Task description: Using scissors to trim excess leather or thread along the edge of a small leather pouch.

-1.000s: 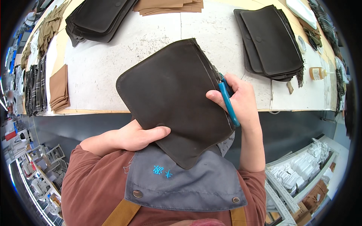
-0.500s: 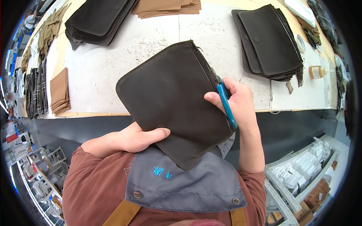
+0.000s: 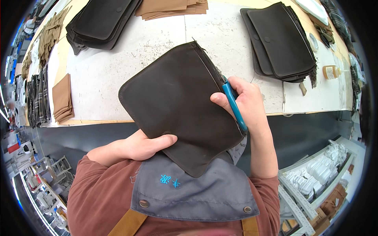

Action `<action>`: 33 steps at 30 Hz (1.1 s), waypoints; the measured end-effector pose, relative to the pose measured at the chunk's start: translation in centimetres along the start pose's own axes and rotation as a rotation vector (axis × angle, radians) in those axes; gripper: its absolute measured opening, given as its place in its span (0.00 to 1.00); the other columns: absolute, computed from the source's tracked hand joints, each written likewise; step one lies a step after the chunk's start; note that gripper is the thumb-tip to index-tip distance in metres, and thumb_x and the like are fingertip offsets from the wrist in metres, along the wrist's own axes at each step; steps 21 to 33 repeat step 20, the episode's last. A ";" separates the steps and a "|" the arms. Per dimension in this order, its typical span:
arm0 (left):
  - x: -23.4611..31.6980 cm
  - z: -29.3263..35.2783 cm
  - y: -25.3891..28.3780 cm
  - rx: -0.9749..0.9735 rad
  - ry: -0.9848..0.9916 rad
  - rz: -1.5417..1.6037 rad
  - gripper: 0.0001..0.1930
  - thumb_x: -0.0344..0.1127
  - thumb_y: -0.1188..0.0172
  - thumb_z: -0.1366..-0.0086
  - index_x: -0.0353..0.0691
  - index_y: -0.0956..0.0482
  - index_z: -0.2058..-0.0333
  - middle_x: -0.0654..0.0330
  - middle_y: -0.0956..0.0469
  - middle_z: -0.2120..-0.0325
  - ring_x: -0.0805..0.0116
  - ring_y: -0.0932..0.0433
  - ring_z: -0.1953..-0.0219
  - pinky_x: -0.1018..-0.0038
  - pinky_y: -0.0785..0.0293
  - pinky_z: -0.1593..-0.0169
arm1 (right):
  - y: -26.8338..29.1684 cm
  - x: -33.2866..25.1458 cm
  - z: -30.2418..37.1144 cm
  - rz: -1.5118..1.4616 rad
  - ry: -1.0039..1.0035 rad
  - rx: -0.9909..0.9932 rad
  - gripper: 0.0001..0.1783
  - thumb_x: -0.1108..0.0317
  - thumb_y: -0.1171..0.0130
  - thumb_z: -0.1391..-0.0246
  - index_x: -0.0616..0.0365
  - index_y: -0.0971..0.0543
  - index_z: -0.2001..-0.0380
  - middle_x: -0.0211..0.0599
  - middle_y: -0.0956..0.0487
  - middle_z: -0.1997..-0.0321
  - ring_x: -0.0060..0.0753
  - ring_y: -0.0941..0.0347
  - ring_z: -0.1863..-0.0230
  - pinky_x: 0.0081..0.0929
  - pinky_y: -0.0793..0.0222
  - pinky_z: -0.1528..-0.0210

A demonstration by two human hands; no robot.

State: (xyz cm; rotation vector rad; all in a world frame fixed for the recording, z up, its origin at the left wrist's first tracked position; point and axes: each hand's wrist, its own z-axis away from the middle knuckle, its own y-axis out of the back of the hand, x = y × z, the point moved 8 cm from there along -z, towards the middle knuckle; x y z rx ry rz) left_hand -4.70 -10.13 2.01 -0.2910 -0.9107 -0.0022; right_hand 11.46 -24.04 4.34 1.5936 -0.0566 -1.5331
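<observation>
A dark brown leather-like pouch (image 3: 173,98) with rounded corners is held tilted in front of my body. My left hand (image 3: 151,144) grips its lower left edge, thumb on top and fingers hidden underneath. Along the pouch's right edge, where layers and loose threads show, my right hand (image 3: 244,100) holds a pair of blue-handled pliers or cutters (image 3: 234,105). The tool's jaws lie against that edge and are mostly hidden, so their exact kind is unclear.
Dark pouches are stacked at the upper left (image 3: 104,19) and at the right (image 3: 281,41) of the white-covered table (image 3: 98,86). Brown pieces (image 3: 62,97) lie near the left edge. A small amber bottle (image 3: 330,72) sits far right. White bundles (image 3: 315,173) fill a low rack.
The tool and my right hand have shifted slightly up and left along the pouch's right edge. The pouch's top corner has moved a little left. My left hand keeps its grip.
</observation>
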 end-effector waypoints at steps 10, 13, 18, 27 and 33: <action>-0.5 0.3 0.6 -0.002 0.003 0.018 0.16 0.34 0.51 0.35 0.30 0.31 0.51 0.57 0.27 0.56 0.70 0.29 0.54 0.72 0.32 0.51 | -0.9 0.0 -0.5 -0.072 -0.030 -0.006 0.31 0.43 0.31 0.61 0.62 0.31 0.87 0.34 0.38 0.90 0.24 0.45 0.85 0.25 0.42 0.81; -1.0 0.5 1.1 0.029 0.003 0.086 0.16 0.32 0.50 0.36 0.30 0.31 0.51 0.57 0.27 0.55 0.69 0.29 0.54 0.72 0.32 0.50 | -0.8 0.2 -0.5 -0.179 -0.028 0.024 0.29 0.46 0.32 0.58 0.62 0.31 0.85 0.31 0.40 0.89 0.19 0.46 0.83 0.23 0.43 0.80; -1.7 1.4 2.1 0.150 0.032 0.420 0.18 0.30 0.50 0.38 0.31 0.33 0.49 0.56 0.29 0.53 0.67 0.29 0.52 0.71 0.32 0.48 | -0.5 2.7 0.1 -0.315 -0.084 -0.023 0.24 0.51 0.31 0.56 0.58 0.31 0.81 0.26 0.32 0.83 0.17 0.43 0.79 0.18 0.41 0.77; -1.9 1.4 2.6 0.177 -0.001 0.512 0.20 0.30 0.49 0.38 0.31 0.34 0.48 0.55 0.29 0.51 0.65 0.30 0.51 0.69 0.33 0.46 | -1.0 1.8 1.0 -0.490 -0.027 -0.139 0.21 0.54 0.32 0.55 0.56 0.31 0.77 0.30 0.24 0.78 0.15 0.29 0.69 0.17 0.33 0.68; -1.9 1.4 2.6 0.177 -0.001 0.512 0.20 0.30 0.49 0.38 0.31 0.34 0.48 0.55 0.29 0.51 0.65 0.30 0.51 0.69 0.33 0.46 | -1.0 1.8 1.0 -0.490 -0.027 -0.139 0.21 0.54 0.32 0.55 0.56 0.31 0.77 0.30 0.24 0.78 0.15 0.29 0.69 0.17 0.33 0.68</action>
